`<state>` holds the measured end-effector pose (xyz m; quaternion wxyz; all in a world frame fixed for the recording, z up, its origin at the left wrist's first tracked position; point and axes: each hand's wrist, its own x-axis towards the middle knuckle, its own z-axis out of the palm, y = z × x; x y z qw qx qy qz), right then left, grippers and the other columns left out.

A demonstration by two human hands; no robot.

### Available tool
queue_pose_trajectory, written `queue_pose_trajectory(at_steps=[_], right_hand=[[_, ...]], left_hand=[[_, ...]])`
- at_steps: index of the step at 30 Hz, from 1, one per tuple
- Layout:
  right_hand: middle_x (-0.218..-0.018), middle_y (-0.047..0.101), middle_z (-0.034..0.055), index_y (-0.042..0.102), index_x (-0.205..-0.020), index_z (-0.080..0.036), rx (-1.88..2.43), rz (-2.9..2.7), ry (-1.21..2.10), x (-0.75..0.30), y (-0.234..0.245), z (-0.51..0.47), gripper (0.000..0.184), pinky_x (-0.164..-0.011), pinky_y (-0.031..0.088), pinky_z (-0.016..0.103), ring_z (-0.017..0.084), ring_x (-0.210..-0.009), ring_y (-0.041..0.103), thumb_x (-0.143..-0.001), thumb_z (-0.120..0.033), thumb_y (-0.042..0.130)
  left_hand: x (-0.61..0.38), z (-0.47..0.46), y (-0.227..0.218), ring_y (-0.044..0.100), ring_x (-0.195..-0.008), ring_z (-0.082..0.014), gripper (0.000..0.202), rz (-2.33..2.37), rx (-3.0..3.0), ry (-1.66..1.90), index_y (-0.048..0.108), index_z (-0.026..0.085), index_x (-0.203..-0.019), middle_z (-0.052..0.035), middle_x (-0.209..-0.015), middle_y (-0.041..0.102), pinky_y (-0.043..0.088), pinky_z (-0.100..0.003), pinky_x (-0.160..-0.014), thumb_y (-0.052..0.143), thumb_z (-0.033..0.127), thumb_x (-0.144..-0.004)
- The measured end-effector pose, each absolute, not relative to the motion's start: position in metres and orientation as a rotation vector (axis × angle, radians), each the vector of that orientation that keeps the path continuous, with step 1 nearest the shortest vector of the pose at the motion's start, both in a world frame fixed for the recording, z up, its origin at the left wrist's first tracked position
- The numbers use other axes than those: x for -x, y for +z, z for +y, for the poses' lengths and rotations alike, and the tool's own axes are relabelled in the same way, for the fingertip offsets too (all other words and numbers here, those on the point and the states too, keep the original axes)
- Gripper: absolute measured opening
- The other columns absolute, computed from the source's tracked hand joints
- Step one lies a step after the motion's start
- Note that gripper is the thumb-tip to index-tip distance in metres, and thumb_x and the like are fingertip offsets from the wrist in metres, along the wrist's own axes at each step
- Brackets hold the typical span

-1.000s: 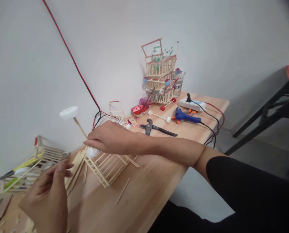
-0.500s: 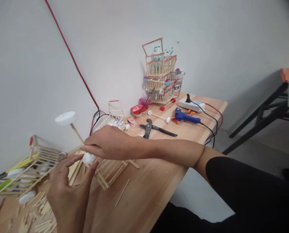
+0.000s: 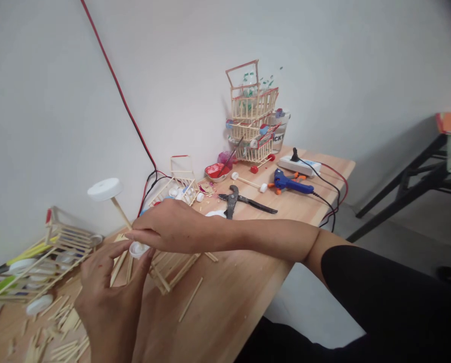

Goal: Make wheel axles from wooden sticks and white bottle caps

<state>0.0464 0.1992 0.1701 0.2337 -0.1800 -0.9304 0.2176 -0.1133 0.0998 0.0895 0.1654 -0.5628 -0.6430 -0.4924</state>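
My right hand [image 3: 168,227] reaches left across the wooden table [image 3: 240,282] and pinches a thin stick axle with a white cap wheel [image 3: 105,189] at its upper end. My left hand [image 3: 110,297] comes up from below, its thumb and fingers closed around the lower white cap [image 3: 137,248] on the same axle. Under both hands lies a small cart frame [image 3: 170,267] made of wooden sticks.
Stacked stick carts [image 3: 252,121] stand at the back by the wall. Black pliers [image 3: 240,199], a blue glue gun [image 3: 289,182], a white power strip [image 3: 299,162] with cables and a red dish [image 3: 215,172] lie beyond. Another stick cart [image 3: 40,257] and loose sticks lie left.
My left hand has risen from the lower left and closed its fingers on the lower white cap. My right hand has stayed on the axle, shifting slightly.
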Motion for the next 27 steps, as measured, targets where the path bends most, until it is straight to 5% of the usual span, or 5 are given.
queue_pose_trajectory(at_steps=[9,15,27], right_hand=[[-0.089,0.06,0.0028,0.053,-0.081,-0.019,0.382,-2.516,0.547,-0.0471,0.1668,0.2037,0.029,-0.076,0.032,0.029,0.016,-0.087,0.052,-0.108,-0.029,0.049],[-0.083,0.051,-0.0022,0.035,-0.083,-0.023,0.334,-2.471,0.73,-0.0469,0.1673,0.2057,0.028,-0.073,0.031,0.028,0.013,-0.077,0.045,-0.106,-0.028,0.051],[-0.082,0.05,-0.0023,0.035,-0.081,-0.023,0.3,-2.45,0.751,-0.0449,0.1642,0.2057,0.028,-0.071,0.028,0.029,0.013,-0.075,0.044,-0.106,-0.027,0.049]], left_hand=[[0.109,0.0956,0.0915,0.075,-0.107,-0.0322,0.044,-2.02,1.505,-1.584,0.076,0.027,-0.101,-0.008,-0.11,0.08,0.055,-0.056,-0.105,0.074,0.067,-0.083],[0.105,0.0953,0.0919,0.075,-0.111,-0.0333,0.047,-2.03,1.444,-1.645,0.077,0.026,-0.103,-0.0091,-0.114,0.08,0.057,-0.055,-0.105,0.076,0.066,-0.081],[0.1051,0.0976,0.0871,0.075,-0.111,-0.031,0.04,-2.0,1.458,-1.7,0.075,0.028,-0.1,-0.0069,-0.112,0.08,0.052,-0.056,-0.112,0.076,0.063,-0.082]])
